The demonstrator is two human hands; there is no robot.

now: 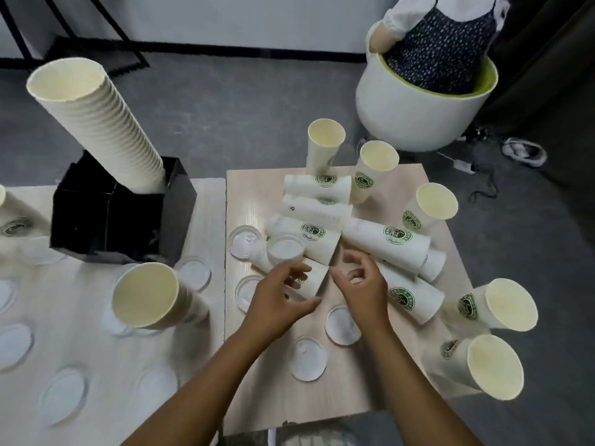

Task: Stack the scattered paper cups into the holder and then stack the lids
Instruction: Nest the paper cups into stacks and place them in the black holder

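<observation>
Hands (317,291) at a green-logoed lying cup (310,280); lettering unreadable.

Cream paper cups (386,241) bear green round logos; the holder (122,217) is black.

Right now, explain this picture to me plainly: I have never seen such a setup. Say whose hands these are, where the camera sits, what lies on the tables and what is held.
There is no machine here. A person wears one camera on the head, looking down at their own two bare hands. The left hand curls round a paper cup lying on its side. The right hand hangs beside it with fingers loosely curled, holding nothing. On the right table more cups lie in a heap or stand upright, among flat clear lids. On the left table stands a black holder with a tall leaning stack of cups in it, a shorter stack in front, and more lids.
</observation>
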